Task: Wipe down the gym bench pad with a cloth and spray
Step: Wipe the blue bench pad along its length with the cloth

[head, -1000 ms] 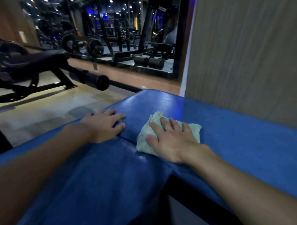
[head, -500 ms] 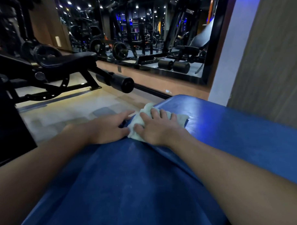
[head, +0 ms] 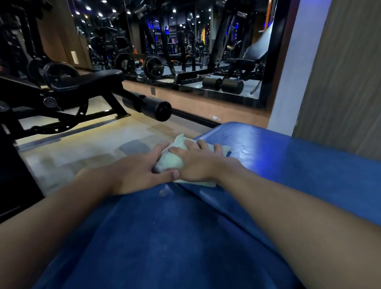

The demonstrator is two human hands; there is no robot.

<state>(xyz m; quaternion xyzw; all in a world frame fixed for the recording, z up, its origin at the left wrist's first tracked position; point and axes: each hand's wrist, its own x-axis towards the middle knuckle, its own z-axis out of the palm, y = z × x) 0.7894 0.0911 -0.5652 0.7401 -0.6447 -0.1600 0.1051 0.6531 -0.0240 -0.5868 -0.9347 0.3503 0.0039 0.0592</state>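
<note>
A pale green bunched cloth [head: 172,162] lies on the left edge of the long blue vinyl bench pad [head: 294,166], towards its far end; how the cloth's own long axis runs I cannot tell. The pad's long axis runs from near to far, its rounded far end pointing at the black-framed wall mirror [head: 203,57]. The right hand [head: 199,163] presses on the cloth with open, spread fingers [head: 216,148], the left hand [head: 141,174] touches the cloth's left side with loosely straight fingers, thumbs meeting, and a black weight bench [head: 83,83] stands far left on the pale tiled floor [head: 77,152].
</note>
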